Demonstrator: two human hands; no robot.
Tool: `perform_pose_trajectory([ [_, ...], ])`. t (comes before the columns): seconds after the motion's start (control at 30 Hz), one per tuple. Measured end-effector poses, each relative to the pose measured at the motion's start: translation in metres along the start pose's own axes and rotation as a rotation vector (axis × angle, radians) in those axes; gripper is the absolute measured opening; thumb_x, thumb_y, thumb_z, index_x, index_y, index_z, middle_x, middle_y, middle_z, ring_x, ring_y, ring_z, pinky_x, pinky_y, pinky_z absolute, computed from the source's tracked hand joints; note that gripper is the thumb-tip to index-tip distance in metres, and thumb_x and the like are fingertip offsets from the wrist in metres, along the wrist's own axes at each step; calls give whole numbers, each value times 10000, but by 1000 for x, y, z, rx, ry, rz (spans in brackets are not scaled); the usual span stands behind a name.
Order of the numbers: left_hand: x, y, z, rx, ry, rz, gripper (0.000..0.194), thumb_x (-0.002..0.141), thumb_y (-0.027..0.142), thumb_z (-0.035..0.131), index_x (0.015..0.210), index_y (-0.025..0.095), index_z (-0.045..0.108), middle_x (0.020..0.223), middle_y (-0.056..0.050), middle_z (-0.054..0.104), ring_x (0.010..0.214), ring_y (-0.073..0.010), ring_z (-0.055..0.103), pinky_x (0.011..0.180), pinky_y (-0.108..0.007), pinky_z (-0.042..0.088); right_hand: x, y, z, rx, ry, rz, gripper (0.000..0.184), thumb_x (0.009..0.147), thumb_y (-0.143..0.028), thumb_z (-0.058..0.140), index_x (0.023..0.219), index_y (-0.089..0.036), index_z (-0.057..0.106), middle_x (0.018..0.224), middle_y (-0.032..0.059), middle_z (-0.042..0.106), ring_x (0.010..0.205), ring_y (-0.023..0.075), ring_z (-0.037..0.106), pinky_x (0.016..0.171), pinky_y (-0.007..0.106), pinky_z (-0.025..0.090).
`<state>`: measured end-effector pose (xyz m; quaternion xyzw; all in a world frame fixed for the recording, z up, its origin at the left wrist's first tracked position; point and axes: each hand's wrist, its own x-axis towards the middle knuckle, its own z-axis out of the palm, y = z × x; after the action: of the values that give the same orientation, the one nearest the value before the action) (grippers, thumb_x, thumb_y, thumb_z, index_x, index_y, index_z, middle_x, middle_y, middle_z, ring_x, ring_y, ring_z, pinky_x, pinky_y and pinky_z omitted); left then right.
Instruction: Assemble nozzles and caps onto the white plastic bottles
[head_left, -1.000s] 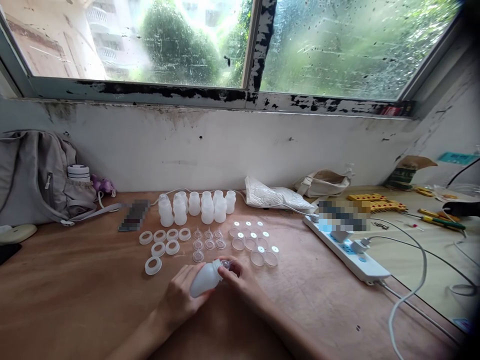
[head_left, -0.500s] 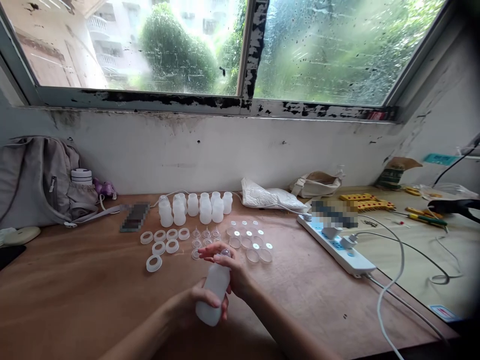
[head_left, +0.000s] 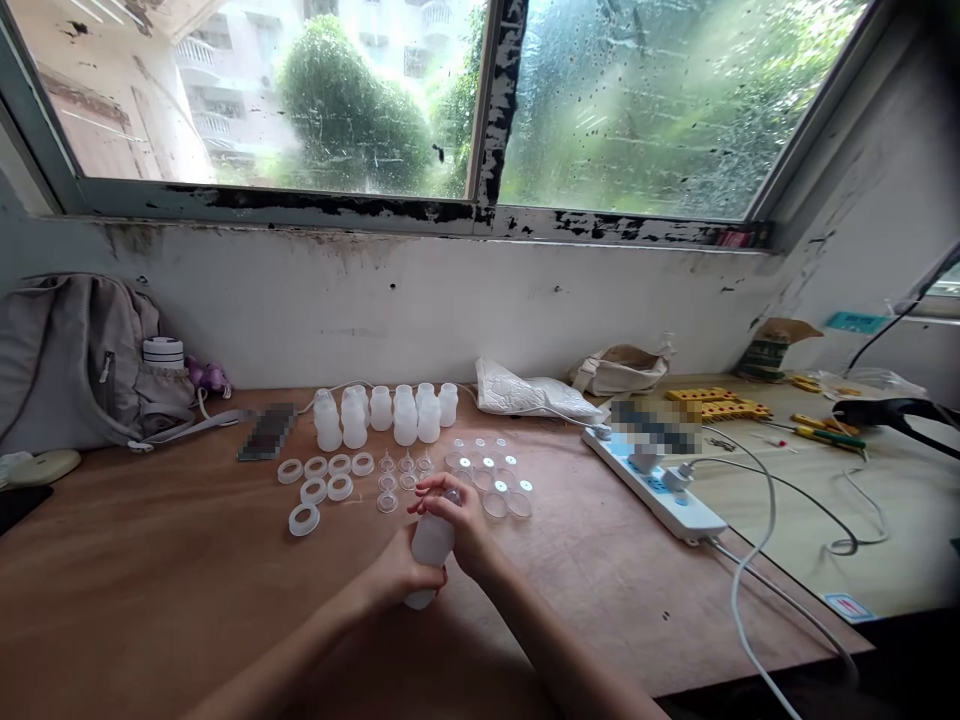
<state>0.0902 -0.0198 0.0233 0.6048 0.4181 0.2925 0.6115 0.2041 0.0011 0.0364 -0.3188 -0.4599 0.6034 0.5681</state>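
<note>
My left hand [head_left: 397, 572] is wrapped round the lower body of a white translucent bottle [head_left: 429, 548], held upright above the wooden table [head_left: 165, 580]. My right hand [head_left: 454, 510] is curled over the bottle's top, fingers pinched on a small clear teat at its mouth. Just beyond lie several white rings [head_left: 315, 490], several clear teats [head_left: 397, 478] and several clear caps [head_left: 491, 472]. A row of several more white bottles [head_left: 386, 412] stands behind them.
A grey backpack [head_left: 75, 360] with a white flask sits at the far left by the wall. A white power strip [head_left: 652, 485] with cables runs at the right. Farther right are a plastic bag [head_left: 529, 395], a beige pouch [head_left: 619, 370], yellow parts and screwdrivers [head_left: 825, 430].
The bottle went from lying tilted in both hands to upright. My right hand moved onto its top. The view drifted, so things on the table sit slightly left and higher.
</note>
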Motion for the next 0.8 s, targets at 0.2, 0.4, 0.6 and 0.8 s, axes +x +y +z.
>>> perform_pose_trajectory([
  [0.2,-9,0,3,482,268,145,376,589,146,521,964,170,505,714,2,574,571,-148,528,457,-233,358,-8,-12,3,-157,-79,-80,176,684,-196,597,859,-184,590,690,12,631,728,178,610,638,271,455],
  [0.4,-6,-8,-26,859,420,370,348,710,344,531,1012,183,463,908,-70,611,810,-233,593,668,-337,460,-4,-21,-24,-631,-115,-175,400,733,-339,597,1095,-212,483,1113,79,540,975,198,535,808,341,440],
  [0.6,-12,-14,-48,920,454,376,456,739,504,491,1081,215,409,950,-61,614,833,-236,598,692,-353,472,2,-33,-90,-1385,90,-437,217,790,-233,487,992,-194,555,1083,116,548,1019,267,482,861,443,361],
  [0.8,-12,-23,-49,875,467,422,422,755,472,484,1084,219,410,932,-50,620,792,-222,611,665,-335,483,-2,-25,-115,-1699,-11,-370,231,768,-162,485,971,-226,574,957,75,633,1015,279,488,941,541,202],
])
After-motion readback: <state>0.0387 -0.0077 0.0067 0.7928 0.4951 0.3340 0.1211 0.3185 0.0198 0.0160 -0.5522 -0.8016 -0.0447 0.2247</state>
